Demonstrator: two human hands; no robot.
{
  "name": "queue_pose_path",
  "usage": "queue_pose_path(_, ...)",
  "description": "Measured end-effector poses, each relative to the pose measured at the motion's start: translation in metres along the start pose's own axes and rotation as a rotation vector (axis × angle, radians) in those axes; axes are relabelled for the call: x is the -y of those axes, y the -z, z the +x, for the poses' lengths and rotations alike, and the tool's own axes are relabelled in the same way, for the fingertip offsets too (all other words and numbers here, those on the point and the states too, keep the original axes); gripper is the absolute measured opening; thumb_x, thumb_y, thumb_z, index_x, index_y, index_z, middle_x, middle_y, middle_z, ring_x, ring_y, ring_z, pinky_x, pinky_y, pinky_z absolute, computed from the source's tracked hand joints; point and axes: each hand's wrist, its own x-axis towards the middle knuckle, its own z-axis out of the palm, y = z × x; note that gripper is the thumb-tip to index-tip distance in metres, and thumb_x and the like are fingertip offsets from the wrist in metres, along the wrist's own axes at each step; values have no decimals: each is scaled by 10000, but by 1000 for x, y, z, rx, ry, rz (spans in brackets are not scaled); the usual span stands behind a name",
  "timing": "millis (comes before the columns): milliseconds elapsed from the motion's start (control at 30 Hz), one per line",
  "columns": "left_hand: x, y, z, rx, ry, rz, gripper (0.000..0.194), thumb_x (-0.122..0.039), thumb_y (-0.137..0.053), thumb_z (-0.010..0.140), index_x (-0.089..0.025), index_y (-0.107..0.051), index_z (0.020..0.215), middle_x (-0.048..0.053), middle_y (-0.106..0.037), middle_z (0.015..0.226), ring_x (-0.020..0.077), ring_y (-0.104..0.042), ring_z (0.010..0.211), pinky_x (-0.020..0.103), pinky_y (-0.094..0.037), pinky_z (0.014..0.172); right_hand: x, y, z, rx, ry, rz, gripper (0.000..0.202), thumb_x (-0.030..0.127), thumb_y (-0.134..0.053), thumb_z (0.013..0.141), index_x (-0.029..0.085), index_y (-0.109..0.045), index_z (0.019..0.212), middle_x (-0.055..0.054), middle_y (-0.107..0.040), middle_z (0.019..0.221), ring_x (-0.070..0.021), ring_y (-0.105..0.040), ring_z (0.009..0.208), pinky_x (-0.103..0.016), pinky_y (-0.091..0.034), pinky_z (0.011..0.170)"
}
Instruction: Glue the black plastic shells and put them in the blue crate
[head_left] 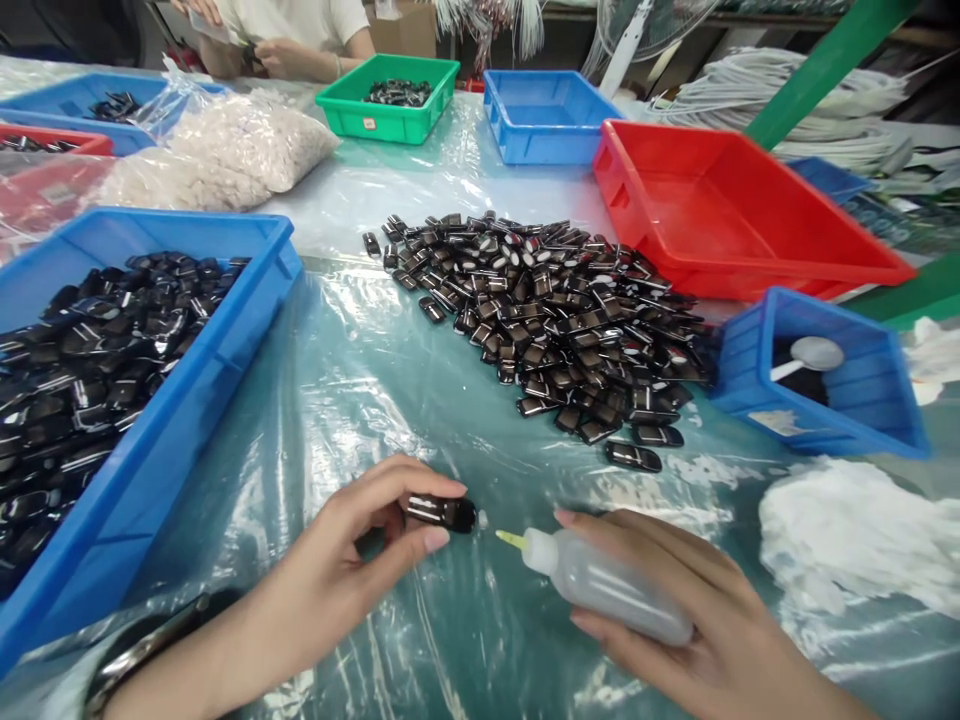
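Between thumb and fingertips, my left hand (375, 540) pinches a glossy black part (441, 512), held roughly level above the green tabletop. A small whitish bit (482, 519) shows just beyond the part's right end. My right hand (667, 600) is wrapped round a translucent squeeze bottle (619, 588), whose yellow tip (511, 540) points left at the part without touching it. Behind both hands lies a large pile of similar black parts (547, 310).
A blue bin (225, 370) of black pieces stands left. At the right are a red tray (727, 205), a small blue bin (847, 400) holding a spoon, and white cloth (855, 535). Green bin (390, 122), blue tray (551, 145) and a person (300, 40) are behind.
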Motion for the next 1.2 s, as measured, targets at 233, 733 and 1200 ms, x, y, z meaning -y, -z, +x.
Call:
queue_pose_path(233, 0, -2, 0, -144, 29, -51, 164, -322, -537, 943, -325, -560, 1105, -7, -569, 906, 180, -551, 814, 270, -453, 673, -3, -1, 7, -180, -216, 136, 351, 282, -598, 868, 295, -528, 1212, -71, -686, 1080, -238, -687, 947, -315, -600, 704)
queue_pose_path(733, 1, -2, 1, -111, 7, -109, 182, -285, -506, 940, -250, -538, 1116, 46, -613, 1070, 235, -591, 996, 373, -475, 824, 13, -14, 24, -642, -180, 275, 444, 121, -659, 797, 289, -454, 1152, -39, -546, 987, -210, -596, 886, -413, -520, 840)
queue_pose_path(1200, 11, -3, 3, -106, -106, -90, 196, -264, -490, 958, -252, -537, 1148, 47, -580, 1096, 230, -572, 1010, 375, -478, 835, 51, -43, 49, -117, -40, -21, 172, 154, -463, 951, 149, -635, 952, -93, -629, 858, -223, -626, 762, -360, -527, 638)
